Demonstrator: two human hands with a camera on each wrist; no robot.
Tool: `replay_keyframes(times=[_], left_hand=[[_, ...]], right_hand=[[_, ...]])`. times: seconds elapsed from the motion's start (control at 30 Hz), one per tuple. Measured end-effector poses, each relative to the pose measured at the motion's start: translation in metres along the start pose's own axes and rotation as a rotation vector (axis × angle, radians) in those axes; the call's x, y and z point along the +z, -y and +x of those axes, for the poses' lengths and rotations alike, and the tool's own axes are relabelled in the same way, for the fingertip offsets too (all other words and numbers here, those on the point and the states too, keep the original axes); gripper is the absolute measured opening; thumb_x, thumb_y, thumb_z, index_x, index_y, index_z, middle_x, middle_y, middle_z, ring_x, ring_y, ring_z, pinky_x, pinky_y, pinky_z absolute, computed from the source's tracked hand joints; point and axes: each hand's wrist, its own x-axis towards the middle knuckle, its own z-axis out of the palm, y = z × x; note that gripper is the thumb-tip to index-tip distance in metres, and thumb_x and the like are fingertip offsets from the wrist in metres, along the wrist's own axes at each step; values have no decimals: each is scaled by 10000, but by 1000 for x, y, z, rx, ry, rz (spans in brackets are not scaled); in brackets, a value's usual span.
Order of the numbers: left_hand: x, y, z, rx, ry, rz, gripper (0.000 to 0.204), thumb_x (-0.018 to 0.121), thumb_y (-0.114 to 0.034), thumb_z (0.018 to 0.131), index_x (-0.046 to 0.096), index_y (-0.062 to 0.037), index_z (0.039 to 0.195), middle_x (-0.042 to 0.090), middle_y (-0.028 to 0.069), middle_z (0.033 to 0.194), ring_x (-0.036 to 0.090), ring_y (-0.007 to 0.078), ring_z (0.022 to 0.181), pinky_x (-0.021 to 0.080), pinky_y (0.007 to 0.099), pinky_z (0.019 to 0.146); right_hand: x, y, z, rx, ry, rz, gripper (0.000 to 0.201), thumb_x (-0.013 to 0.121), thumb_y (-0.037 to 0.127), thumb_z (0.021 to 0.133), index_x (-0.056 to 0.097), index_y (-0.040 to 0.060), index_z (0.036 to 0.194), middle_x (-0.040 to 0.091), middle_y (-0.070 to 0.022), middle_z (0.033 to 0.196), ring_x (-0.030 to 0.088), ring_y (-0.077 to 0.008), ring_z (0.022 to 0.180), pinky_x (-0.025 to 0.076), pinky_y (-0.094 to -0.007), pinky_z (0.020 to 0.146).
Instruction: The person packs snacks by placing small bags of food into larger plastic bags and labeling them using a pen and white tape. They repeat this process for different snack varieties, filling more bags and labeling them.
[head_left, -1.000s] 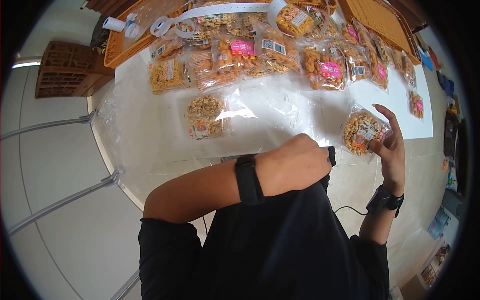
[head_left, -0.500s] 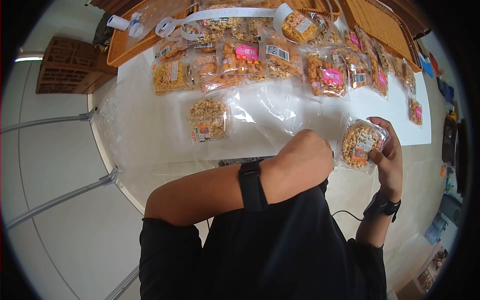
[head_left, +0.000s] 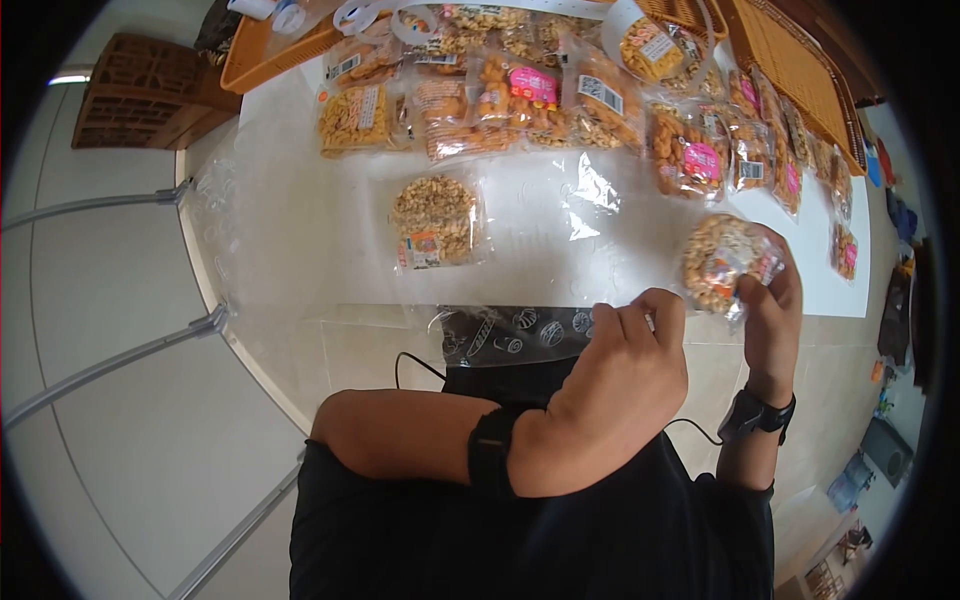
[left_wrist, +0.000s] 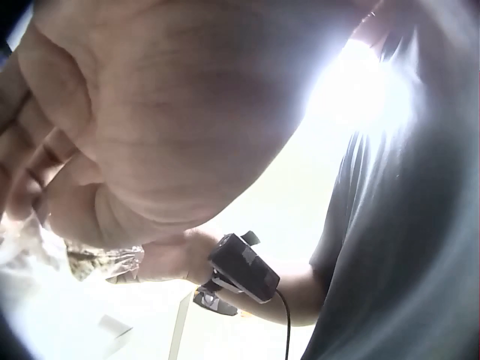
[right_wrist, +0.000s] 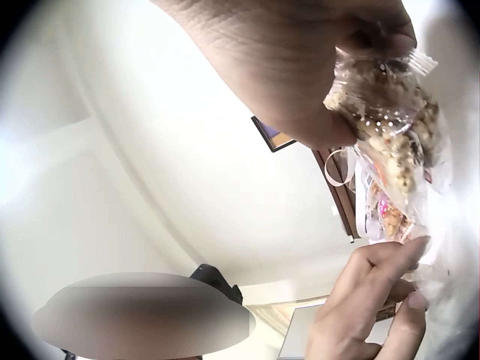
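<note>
In the head view my right hand [head_left: 775, 310] grips a clear packet [head_left: 722, 262] at its right edge, thumb over the front. Inside is a round, pale, knobbly snack cake with a colourful label. Just left of that packet is my left hand [head_left: 625, 385], back of the hand up and fingers bent. The right wrist view shows the left hand's fingers [right_wrist: 375, 300] beside clear plastic film; I cannot tell whether they pinch it. A similar packet [head_left: 437, 220] lies flat on the white table [head_left: 330, 230].
Several packets of twisted fried snacks [head_left: 520, 95] and other snacks lie in rows along the table's back. Wicker trays [head_left: 800, 75] stand behind them, with a white paper strip [head_left: 540, 8] across the packets. A dark printed sheet [head_left: 515, 335] hangs at the front edge.
My left hand has turned and moved down towards my body, its bent fingers now showing. The packet in my right hand has tilted. The view has shifted, showing more of the table's front edge.
</note>
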Motion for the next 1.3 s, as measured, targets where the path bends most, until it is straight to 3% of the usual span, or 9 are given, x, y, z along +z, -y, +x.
replay_keyframes(times=[0.13, 0.37, 0.5, 0.7, 0.9, 1.0, 1.07, 1.17, 1.3], left_hand=[[4, -3, -5, -46, -74, -26, 258, 647, -97, 763, 703, 67, 955, 560, 179, 1049, 532, 172, 702, 456, 270, 632], [-4, -5, -14, -16, 37, 24, 390, 625, -125, 806, 677, 77, 1135, 540, 143, 1154, 555, 217, 858, 452, 317, 764], [-1, -5, -19, -39, -3, 84, 414, 604, -147, 835, 662, 73, 1181, 540, 133, 1198, 560, 228, 929, 439, 332, 831], [7, -5, -29, -112, 30, 75, 448, 563, -155, 870, 620, 60, 1259, 517, 150, 1283, 574, 267, 1005, 450, 355, 890], [-3, 43, -66, -53, -256, -600, 524, 681, -147, 808, 596, -32, 1312, 559, 194, 1245, 588, 365, 1093, 485, 431, 914], [3, 83, -115, -517, -306, -645, 399, 745, -151, 809, 635, -55, 1180, 605, 145, 1034, 614, 305, 948, 502, 410, 822], [30, 98, -158, -863, -405, -588, 372, 717, -202, 893, 598, 19, 1167, 624, 141, 1022, 638, 278, 948, 516, 366, 842], [73, 103, -195, -1091, -489, -753, 326, 636, -207, 968, 579, 32, 1184, 641, 130, 1030, 635, 224, 928, 528, 356, 828], [104, 111, -196, -1087, -435, -1596, 312, 502, -213, 1028, 536, 14, 1241, 618, 65, 892, 609, 166, 778, 511, 311, 758]], right_hand=[[-3, -1, -16, -38, -85, 48, 602, 745, 170, 819, 486, -39, 1320, 626, -113, 1213, 613, -180, 1113, 466, -305, 996], [22, 19, 7, 135, 261, -78, 568, 730, 62, 780, 495, -36, 1288, 634, -99, 1158, 631, -164, 1046, 485, -274, 957], [31, 27, 33, 265, 501, -257, 550, 705, 29, 760, 515, -19, 1274, 637, -74, 1036, 606, -116, 897, 495, -251, 798], [57, 9, 46, 182, 692, -435, 550, 718, 47, 764, 520, -3, 1274, 600, -17, 910, 536, -74, 753, 442, -238, 667], [64, 14, 41, 349, 656, -207, 592, 747, 9, 801, 475, -4, 1326, 623, -41, 1006, 583, -83, 846, 470, -224, 738], [55, 3, 39, 388, 707, -168, 658, 775, -14, 783, 457, -11, 1359, 619, -48, 1152, 603, -89, 952, 488, -216, 845], [56, 1, 34, 369, 746, -191, 621, 769, 6, 803, 480, 4, 1353, 628, -27, 994, 593, -81, 830, 467, -211, 741], [58, -2, 31, 236, 769, -268, 645, 777, 33, 824, 481, 29, 1396, 624, -55, 1069, 572, -64, 849, 453, -216, 710], [71, -2, 25, -35, 683, -328, 677, 726, -20, 838, 450, 46, 1453, 576, -36, 1184, 530, -60, 891, 453, -234, 768]])
